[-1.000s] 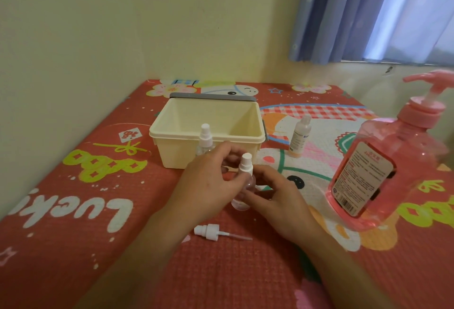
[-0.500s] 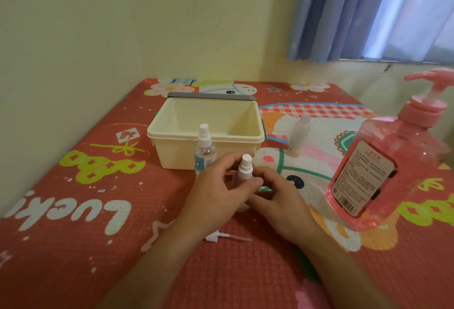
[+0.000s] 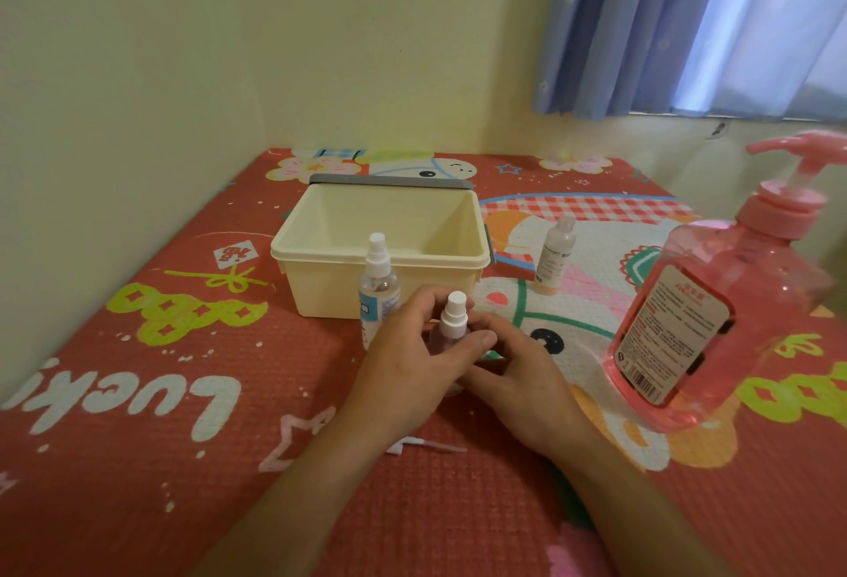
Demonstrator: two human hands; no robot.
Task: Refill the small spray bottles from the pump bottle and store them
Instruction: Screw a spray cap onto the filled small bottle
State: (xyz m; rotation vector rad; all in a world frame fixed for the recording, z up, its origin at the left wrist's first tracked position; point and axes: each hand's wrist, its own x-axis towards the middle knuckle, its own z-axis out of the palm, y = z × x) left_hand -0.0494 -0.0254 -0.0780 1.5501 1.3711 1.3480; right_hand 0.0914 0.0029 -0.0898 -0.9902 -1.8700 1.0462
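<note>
A small clear spray bottle [image 3: 451, 322] with a white nozzle stands upright on the mat at centre, and both hands hold it. My left hand [image 3: 412, 363] wraps its body with the thumb across the front. My right hand [image 3: 518, 377] grips its lower part from the right. A second small spray bottle [image 3: 378, 285] with a blue label stands just left, in front of the cream storage box [image 3: 316, 251]. The large pink pump bottle [image 3: 706, 315] stands at the right. A loose white spray head with its tube [image 3: 426, 444] lies on the mat under my left forearm.
A small white bottle with an orange base [image 3: 554, 255] stands to the right of the box. The red patterned mat [image 3: 137, 393] covers the surface, with walls close at the left and back and a blue curtain [image 3: 641, 26] at the upper right.
The hands closed further round the small spray bottle and my left thumb moved across its front. The blue-label bottle, hidden by the left hand before, now shows. The view shifted slightly.
</note>
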